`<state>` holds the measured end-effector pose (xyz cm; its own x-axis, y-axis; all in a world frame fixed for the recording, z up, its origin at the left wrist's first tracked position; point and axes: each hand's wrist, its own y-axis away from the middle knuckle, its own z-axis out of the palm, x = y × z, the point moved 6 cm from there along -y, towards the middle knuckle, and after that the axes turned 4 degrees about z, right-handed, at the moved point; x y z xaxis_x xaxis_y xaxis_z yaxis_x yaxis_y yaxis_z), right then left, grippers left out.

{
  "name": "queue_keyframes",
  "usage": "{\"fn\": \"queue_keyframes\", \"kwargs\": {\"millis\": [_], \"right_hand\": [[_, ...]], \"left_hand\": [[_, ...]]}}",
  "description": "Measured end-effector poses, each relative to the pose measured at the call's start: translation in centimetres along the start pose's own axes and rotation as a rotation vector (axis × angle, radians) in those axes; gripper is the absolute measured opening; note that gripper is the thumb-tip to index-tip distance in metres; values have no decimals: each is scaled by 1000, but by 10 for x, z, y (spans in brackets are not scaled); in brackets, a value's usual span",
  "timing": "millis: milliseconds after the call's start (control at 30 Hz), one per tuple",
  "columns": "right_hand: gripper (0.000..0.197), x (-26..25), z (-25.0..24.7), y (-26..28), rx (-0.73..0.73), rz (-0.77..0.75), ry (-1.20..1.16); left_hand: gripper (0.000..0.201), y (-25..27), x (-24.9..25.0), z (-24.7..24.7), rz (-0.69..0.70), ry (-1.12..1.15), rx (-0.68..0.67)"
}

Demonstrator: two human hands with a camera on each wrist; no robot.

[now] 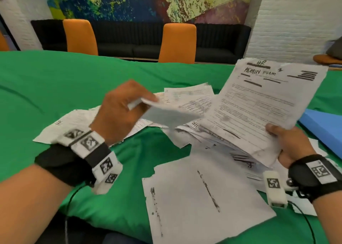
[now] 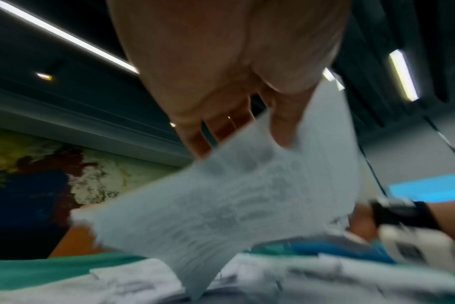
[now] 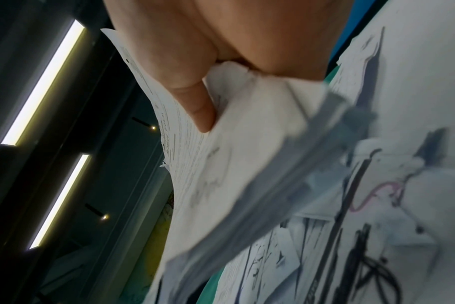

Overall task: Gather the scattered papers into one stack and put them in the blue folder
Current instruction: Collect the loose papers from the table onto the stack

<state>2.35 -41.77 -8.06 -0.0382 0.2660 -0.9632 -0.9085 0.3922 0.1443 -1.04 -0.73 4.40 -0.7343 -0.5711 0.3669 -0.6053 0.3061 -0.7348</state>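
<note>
My right hand (image 1: 285,142) grips the lower corner of a stack of papers (image 1: 262,103), lifted and tilted up, topped by a sheet headed "ADMIN FORM". The right wrist view shows the thumb (image 3: 195,102) pressed on that stack (image 3: 221,185). My left hand (image 1: 122,110) pinches one sheet (image 1: 166,112) by its edge and holds it above the table, left of the stack; the left wrist view shows the fingers (image 2: 281,127) on this blurred sheet (image 2: 221,201). Several loose papers (image 1: 199,199) lie on the green cloth. The blue folder (image 1: 323,129) lies at the right edge.
The table is covered with a green cloth (image 1: 55,88). More sheets lie under my left wrist (image 1: 61,127) and at the middle (image 1: 190,95). Two orange chairs (image 1: 177,42) and a black sofa (image 1: 222,40) stand beyond the far edge. A cable (image 1: 307,223) runs from my right wrist.
</note>
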Motion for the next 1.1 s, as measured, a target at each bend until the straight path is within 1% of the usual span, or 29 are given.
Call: {"fn": "queue_keyframes", "kwargs": {"millis": [67,133,167,233,300,333,367,400,433,467,533,567,600,633,700,800,867,933,1033,1100], "right_hand": [[29,-3,-6,1,28,-15,7],[36,-4,-10,2,40,-24,12],[39,-5,-11,2,44,-29,13],[40,-7,-11,3,50,-40,10],[40,-9,-11,4,55,-44,5],[39,-10,-10,4,56,-45,1],[37,-10,-8,4,49,-43,-7],[35,-10,-5,4,32,-38,-16],[32,-9,-1,5,3,-26,-20],[29,-6,5,7,-31,-8,-9],[26,7,20,13,-123,58,63],[26,16,29,16,-181,99,117],[26,24,39,20,-246,137,183],[28,32,48,24,-309,169,254],[28,46,62,28,-393,215,377],[27,60,74,29,-440,280,454],[28,65,77,30,-463,306,470],[27,64,77,32,-470,303,463],[27,57,74,33,-481,279,458],[28,53,71,32,-487,264,469]], "left_hand": [[27,24,8,26,34,103,-306],[37,50,11,51,-2,101,-608],[36,63,11,63,-27,78,-736],[29,84,9,81,-50,12,-943],[28,99,8,92,-69,-44,-1117],[30,104,8,94,-106,-26,-1188],[33,106,9,92,-163,26,-1229],[33,105,7,90,-239,104,-1227],[30,102,4,88,-305,145,-1182],[34,97,-6,84,-350,124,-1102],[54,85,-41,74,-428,-91,-917],[57,84,-57,70,-503,-194,-855],[56,86,-74,67,-590,-260,-821],[57,90,-84,67,-674,-292,-820],[63,98,-96,74,-762,-318,-870],[65,100,-96,92,-755,-390,-931],[66,97,-90,103,-753,-395,-940],[63,95,-87,113,-746,-371,-939],[52,95,-88,119,-725,-344,-961],[52,95,-91,116,-733,-335,-962]]}}
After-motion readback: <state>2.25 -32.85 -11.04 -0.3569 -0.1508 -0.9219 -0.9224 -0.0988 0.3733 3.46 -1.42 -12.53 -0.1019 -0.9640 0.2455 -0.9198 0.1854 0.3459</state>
